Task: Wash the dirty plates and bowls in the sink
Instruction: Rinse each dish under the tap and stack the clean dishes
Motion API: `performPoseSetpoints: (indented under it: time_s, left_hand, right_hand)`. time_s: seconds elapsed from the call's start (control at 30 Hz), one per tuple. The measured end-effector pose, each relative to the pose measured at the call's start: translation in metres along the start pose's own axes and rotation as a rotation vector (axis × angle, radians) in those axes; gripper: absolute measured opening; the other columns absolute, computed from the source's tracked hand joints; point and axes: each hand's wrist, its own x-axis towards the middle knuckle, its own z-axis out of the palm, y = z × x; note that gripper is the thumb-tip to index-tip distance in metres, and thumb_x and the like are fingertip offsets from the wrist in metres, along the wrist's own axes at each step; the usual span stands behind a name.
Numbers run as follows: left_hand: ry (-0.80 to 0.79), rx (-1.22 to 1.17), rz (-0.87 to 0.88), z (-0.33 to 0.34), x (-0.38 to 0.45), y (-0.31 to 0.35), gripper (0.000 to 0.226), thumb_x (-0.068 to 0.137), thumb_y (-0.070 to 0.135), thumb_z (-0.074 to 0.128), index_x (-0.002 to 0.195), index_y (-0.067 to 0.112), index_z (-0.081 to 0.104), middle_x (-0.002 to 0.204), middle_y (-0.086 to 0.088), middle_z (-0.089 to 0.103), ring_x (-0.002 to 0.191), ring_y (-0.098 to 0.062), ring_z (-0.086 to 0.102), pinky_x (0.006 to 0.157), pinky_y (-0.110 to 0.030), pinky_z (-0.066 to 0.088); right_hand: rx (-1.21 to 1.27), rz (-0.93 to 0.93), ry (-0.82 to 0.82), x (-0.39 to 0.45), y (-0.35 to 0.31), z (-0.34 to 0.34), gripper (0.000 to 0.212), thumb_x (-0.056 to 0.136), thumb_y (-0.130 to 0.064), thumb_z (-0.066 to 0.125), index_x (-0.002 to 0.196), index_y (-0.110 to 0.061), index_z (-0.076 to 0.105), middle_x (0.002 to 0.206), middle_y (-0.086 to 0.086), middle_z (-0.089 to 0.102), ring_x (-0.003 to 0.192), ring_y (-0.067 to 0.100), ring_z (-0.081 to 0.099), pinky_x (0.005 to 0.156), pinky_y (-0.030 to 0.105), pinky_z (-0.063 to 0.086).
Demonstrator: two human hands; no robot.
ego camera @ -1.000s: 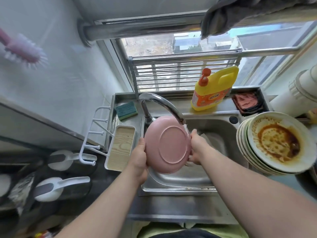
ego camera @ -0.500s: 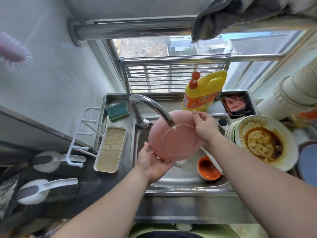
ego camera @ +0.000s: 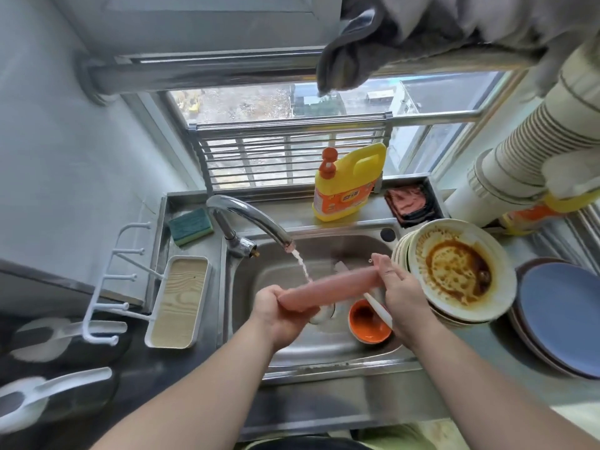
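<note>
A pink plate [ego camera: 328, 289] is held nearly edge-on over the steel sink [ego camera: 328, 355], under the running tap [ego camera: 250, 216]. My left hand [ego camera: 276, 315] grips its near-left rim. My right hand [ego camera: 401, 295] holds the far-right rim with the fingers on the edge. Water falls onto the plate's upper side. Below it in the basin sits a small orange bowl [ego camera: 368, 323] with dark sauce and a white spoon [ego camera: 380, 310]. A stack of sauce-stained white plates [ego camera: 461, 271] stands on the right of the sink.
A yellow detergent bottle [ego camera: 345, 183] stands behind the sink, a green sponge [ego camera: 190, 227] at the back left. A white rack with a wood-grain tray [ego camera: 178, 302] sits left. Blue plates [ego camera: 565, 316] are stacked at the far right, paper cups [ego camera: 526, 157] above them.
The pink plate has been tipped from facing me bottom-up to nearly flat and edge-on, lower in the sink. Both hands shifted with it, right hand now at its far end.
</note>
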Motion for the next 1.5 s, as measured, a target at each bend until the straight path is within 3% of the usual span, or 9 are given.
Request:
performPoseSetpoints:
  time_s: [0.23, 0.5, 0.67, 0.87, 1.03, 1.13, 1.23, 1.37, 1.5]
  left_hand:
    - [0.008, 0.325, 0.165, -0.004, -0.017, 0.037, 0.084, 0.062, -0.002, 0.034, 0.143, -0.005, 0.053, 0.128, -0.031, 0.066, 0.114, -0.051, 0.066, 0.089, -0.056, 0.057]
    - [-0.098, 0.496, 0.346, -0.012, -0.049, 0.06, 0.084, 0.066, -0.018, 0.024, 0.126, 0.019, 0.07, 0.09, -0.009, 0.073, 0.079, -0.027, 0.07, 0.07, -0.037, 0.059]
    - [0.07, 0.422, 0.438, -0.036, -0.044, 0.068, 0.081, 0.077, -0.024, 0.031, 0.124, 0.027, 0.072, 0.1, -0.005, 0.077, 0.097, -0.031, 0.066, 0.077, -0.039, 0.057]
    - [0.104, 0.253, 0.258, -0.042, -0.027, 0.047, 0.036, 0.106, 0.026, 0.047, 0.133, 0.012, 0.065, 0.112, -0.012, 0.079, 0.107, -0.032, 0.07, 0.096, -0.045, 0.054]
    - [-0.028, 0.119, 0.142, -0.025, -0.013, 0.02, 0.05, 0.106, 0.05, 0.047, 0.135, 0.015, 0.068, 0.128, -0.015, 0.074, 0.123, -0.04, 0.066, 0.111, -0.058, 0.047]
    - [-0.069, 0.094, 0.095, -0.006, -0.008, 0.005, 0.059, 0.104, 0.061, 0.043, 0.13, 0.015, 0.07, 0.125, -0.016, 0.075, 0.12, -0.042, 0.066, 0.101, -0.056, 0.053]
    - [-0.087, 0.069, 0.028, 0.011, 0.004, -0.006, 0.07, 0.104, 0.069, 0.033, 0.131, 0.015, 0.068, 0.125, -0.018, 0.074, 0.121, -0.044, 0.065, 0.103, -0.058, 0.052]
    - [-0.002, 0.025, 0.016, 0.027, 0.026, -0.011, 0.062, 0.109, 0.06, 0.035, 0.111, 0.008, 0.07, 0.113, -0.015, 0.077, 0.11, -0.035, 0.071, 0.105, -0.052, 0.052]
    - [0.013, 0.129, 0.021, 0.039, 0.035, -0.01, 0.025, 0.11, 0.015, 0.05, 0.098, 0.006, 0.069, 0.086, -0.011, 0.078, 0.076, -0.022, 0.076, 0.075, -0.035, 0.059]
  right_hand:
    - [0.136, 0.296, -0.049, 0.007, 0.062, 0.023, 0.052, 0.105, -0.04, 0.059, 0.152, -0.028, 0.04, 0.14, -0.003, 0.062, 0.122, 0.022, 0.064, 0.102, 0.051, 0.055]
    - [0.174, 0.651, -0.035, 0.014, 0.075, 0.074, 0.04, 0.103, -0.057, 0.055, 0.133, -0.03, 0.059, 0.122, 0.011, 0.074, 0.105, 0.045, 0.071, 0.084, 0.07, 0.058]
    - [0.141, 0.482, -0.097, 0.016, 0.051, 0.097, 0.034, 0.103, -0.066, 0.046, 0.121, -0.041, 0.06, 0.119, 0.004, 0.075, 0.107, 0.039, 0.072, 0.088, 0.068, 0.058]
    - [-0.268, -0.024, -0.057, 0.026, 0.026, 0.082, 0.042, 0.107, -0.056, 0.048, 0.095, -0.023, 0.071, 0.083, -0.007, 0.07, 0.084, 0.02, 0.062, 0.075, 0.036, 0.051]
    - [-0.589, -0.221, -0.084, 0.019, -0.01, 0.045, 0.04, 0.104, -0.067, 0.041, 0.099, -0.039, 0.069, 0.093, -0.012, 0.073, 0.095, 0.016, 0.067, 0.083, 0.04, 0.051]
    - [-0.704, -0.338, -0.066, 0.007, -0.031, 0.026, 0.052, 0.097, -0.081, 0.032, 0.115, -0.045, 0.065, 0.098, -0.012, 0.074, 0.096, 0.017, 0.068, 0.084, 0.041, 0.053]
    - [-0.817, -0.417, -0.023, -0.008, -0.053, 0.012, 0.048, 0.103, -0.07, 0.033, 0.127, -0.043, 0.065, 0.1, -0.013, 0.073, 0.091, 0.014, 0.064, 0.07, 0.027, 0.048]
    - [-0.849, -0.463, 0.061, -0.025, -0.072, -0.004, 0.043, 0.108, -0.06, 0.033, 0.131, -0.039, 0.064, 0.096, -0.01, 0.07, 0.086, 0.015, 0.062, 0.067, 0.032, 0.045]
    - [-0.759, -0.382, 0.176, -0.032, -0.075, -0.023, 0.045, 0.107, -0.059, 0.034, 0.131, -0.035, 0.064, 0.095, -0.016, 0.066, 0.094, 0.019, 0.062, 0.08, 0.037, 0.044]
